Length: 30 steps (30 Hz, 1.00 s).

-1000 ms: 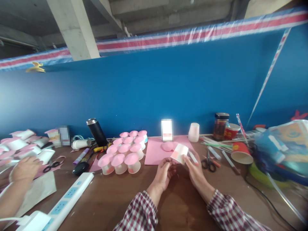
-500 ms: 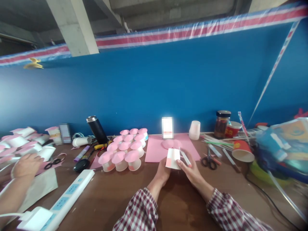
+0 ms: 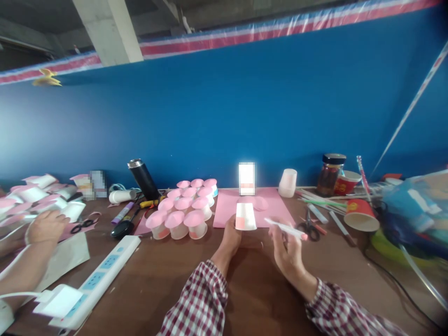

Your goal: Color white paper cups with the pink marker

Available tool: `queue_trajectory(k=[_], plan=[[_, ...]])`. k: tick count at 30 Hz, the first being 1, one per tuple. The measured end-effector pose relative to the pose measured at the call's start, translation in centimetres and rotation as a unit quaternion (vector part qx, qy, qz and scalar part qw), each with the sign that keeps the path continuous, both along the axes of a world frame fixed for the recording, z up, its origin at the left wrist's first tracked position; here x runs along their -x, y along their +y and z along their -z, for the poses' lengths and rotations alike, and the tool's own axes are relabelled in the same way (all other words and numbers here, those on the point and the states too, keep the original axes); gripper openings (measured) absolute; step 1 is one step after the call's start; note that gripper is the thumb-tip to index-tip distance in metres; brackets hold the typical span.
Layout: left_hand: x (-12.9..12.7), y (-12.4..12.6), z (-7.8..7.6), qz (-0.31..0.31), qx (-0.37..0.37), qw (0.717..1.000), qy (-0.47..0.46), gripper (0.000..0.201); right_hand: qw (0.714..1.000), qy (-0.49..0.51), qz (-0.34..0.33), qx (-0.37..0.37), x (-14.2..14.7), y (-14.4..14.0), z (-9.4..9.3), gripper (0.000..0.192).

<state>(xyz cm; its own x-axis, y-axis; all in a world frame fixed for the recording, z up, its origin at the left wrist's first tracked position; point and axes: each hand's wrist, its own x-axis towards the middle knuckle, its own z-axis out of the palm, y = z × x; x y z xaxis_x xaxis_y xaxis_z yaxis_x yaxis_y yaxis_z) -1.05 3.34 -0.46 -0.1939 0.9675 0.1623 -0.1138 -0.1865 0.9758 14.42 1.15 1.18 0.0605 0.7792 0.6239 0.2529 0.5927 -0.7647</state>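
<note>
My left hand (image 3: 231, 235) is closed around a white paper cup (image 3: 246, 216), held upside down with a pink patch low on its side. Apart from the cup, my right hand (image 3: 289, 247) grips a white marker (image 3: 289, 228) with a pinkish end, slightly blurred. Behind the cup lies a pink paper sheet (image 3: 224, 210), with pink paper circles (image 3: 261, 203) on it. To the left stand several upturned paper cups (image 3: 196, 231) with pink disc tops.
A bright phone (image 3: 247, 178) and stacked white cups (image 3: 288, 183) stand at the back. Scissors (image 3: 310, 228), a jar (image 3: 331, 175) and a red cup (image 3: 361, 215) lie right. At left are a power strip (image 3: 101, 275), a black flask (image 3: 143, 179) and another person's hand (image 3: 47, 226).
My right hand has let go of the cup and moved right with the marker, which now lies nearly level. My left hand still holds the cup. The camera view has shifted slightly.
</note>
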Motion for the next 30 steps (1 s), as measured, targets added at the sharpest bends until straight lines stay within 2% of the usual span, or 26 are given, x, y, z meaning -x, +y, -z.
queue_trajectory(k=[5,11,14,23,30], plan=[[-0.03,0.27,0.62,-0.010,-0.007,1.000,0.006,0.023,0.996,-0.070,-0.037,-0.027,0.23,-1.20,-0.28,0.017],[-0.12,0.14,0.43,-0.008,0.004,1.000,0.023,0.009,0.995,-0.084,-0.055,0.028,0.43,-1.03,-0.05,0.020],[-0.18,0.00,0.10,-0.005,0.007,1.000,0.028,0.008,0.995,-0.082,-0.054,0.037,0.42,-0.77,0.22,0.023],[-0.16,0.05,0.33,-0.003,-0.008,0.999,0.050,0.013,0.988,-0.149,-0.037,-0.026,0.32,-0.72,-0.13,0.013],[-0.14,0.15,0.46,-0.005,-0.010,0.998,0.059,0.012,0.987,-0.154,-0.042,-0.020,0.35,-0.57,0.18,0.014]])
